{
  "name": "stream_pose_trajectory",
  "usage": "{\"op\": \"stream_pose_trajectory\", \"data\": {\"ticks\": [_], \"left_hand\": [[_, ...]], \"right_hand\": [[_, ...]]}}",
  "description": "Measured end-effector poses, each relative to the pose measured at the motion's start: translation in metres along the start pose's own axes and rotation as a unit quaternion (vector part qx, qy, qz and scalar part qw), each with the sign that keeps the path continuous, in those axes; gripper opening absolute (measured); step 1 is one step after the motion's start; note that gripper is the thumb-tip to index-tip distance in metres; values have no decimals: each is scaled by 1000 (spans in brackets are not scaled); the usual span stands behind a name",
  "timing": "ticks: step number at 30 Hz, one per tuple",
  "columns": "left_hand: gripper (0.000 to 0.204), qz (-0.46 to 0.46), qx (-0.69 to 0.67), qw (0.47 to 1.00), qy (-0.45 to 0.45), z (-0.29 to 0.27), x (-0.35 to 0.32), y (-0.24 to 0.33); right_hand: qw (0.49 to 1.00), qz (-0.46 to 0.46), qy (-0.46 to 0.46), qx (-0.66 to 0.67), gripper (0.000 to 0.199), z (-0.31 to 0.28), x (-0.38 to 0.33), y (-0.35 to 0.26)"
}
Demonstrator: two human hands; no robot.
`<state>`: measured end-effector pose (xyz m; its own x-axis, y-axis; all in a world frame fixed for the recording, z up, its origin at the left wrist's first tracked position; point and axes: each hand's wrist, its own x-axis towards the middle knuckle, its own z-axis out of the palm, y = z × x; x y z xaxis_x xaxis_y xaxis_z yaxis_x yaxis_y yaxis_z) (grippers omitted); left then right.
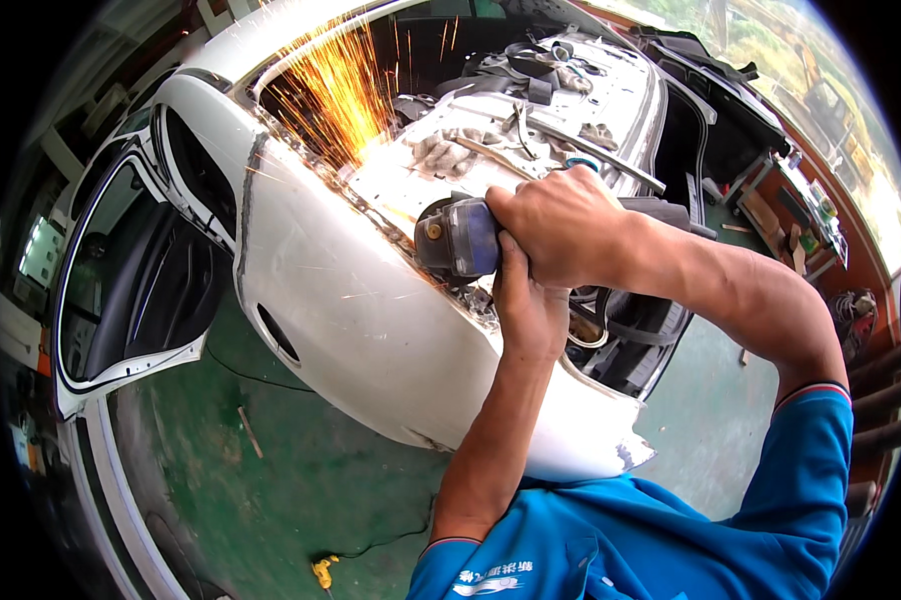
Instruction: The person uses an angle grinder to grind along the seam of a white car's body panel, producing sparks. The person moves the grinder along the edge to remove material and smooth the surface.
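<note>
With both hands I hold an angle grinder (473,238) against the torn upper edge of a white car body panel (356,300). My right hand (561,225) is wrapped over the tool's body from above. My left hand (533,308) grips it from below, thumb up along the side. A fan of orange sparks (336,95) sprays up and away from the cut seam. The grinder's disc is hidden behind its head. Beyond the seam, the stripped car interior (451,150) holds loose metal strips and dark straps.
An open car door (141,280) hangs at the left. On the green floor (301,440) lie a yellow tool (322,572) with its cord and a short stick (250,432). A cluttered workbench (796,205) stands at the far right.
</note>
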<state>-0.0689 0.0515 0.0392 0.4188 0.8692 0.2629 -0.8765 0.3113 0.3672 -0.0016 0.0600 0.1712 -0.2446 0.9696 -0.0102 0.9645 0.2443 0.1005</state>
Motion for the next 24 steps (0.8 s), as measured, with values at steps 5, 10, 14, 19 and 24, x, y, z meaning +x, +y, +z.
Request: {"op": "stream_pose_trajectory", "data": {"ticks": [5,10,14,19,24], "left_hand": [[59,8,-8,1000,-21,0,-1,1],[59,4,-16,1000,-11,-5,-1,0],[60,2,-10,1000,-20,-3,-2,1],[61,-8,-3,1000,-21,-4,-2,4],[63,-43,-10,999,-24,3,-12,-1]], "right_hand": [[1000,2,2,-9,29,2,2,0],[1000,-3,1,-14,24,-2,-1,-4],[1000,-2,6,1,29,0,-1,-2],[1000,6,21,-5,30,4,-1,-3],[999,49,3,-23,32,2,-19,-6]]}}
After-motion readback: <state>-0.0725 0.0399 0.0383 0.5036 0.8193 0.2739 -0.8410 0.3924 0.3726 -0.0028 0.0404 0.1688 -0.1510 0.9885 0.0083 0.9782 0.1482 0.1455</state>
